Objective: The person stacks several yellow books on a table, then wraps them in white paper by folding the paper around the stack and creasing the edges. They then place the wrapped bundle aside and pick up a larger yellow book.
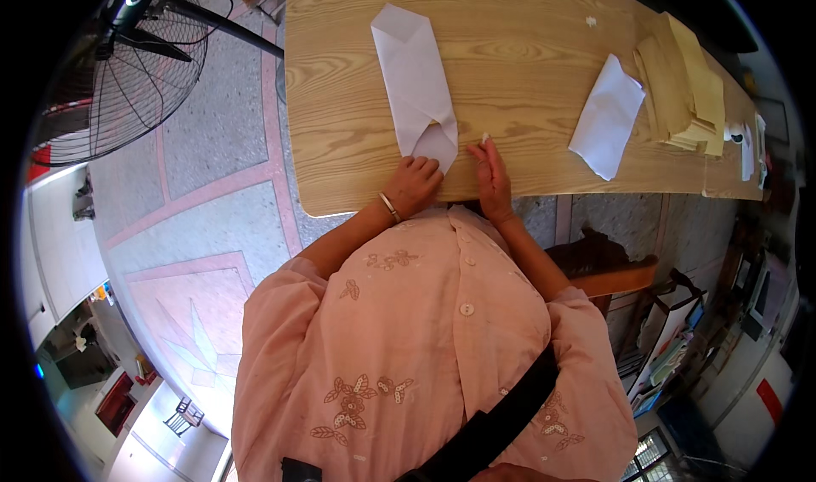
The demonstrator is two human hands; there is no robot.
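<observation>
A long white paper envelope (414,80) lies lengthwise before me, with a pointed folded flap at its far end. Its near end gapes a little, and a sliver of something yellowish shows in the gap. My left hand (414,181), with a bangle at the wrist, has its curled fingers on the near flap (440,150). Just right of the envelope, my right hand (493,182) rests edge-on at the table's front, its index finger apart from the others. A small white lump (486,138) shows at a fingertip; I cannot tell whether it sticks there.
On the wood-grain table (523,87) lie a folded white paper (607,118) and a stack of tan paper envelopes (682,93) to the right. A white dab (591,21) sits farther back. A stand fan (146,67) is at left, a wooden chair (605,275) below right.
</observation>
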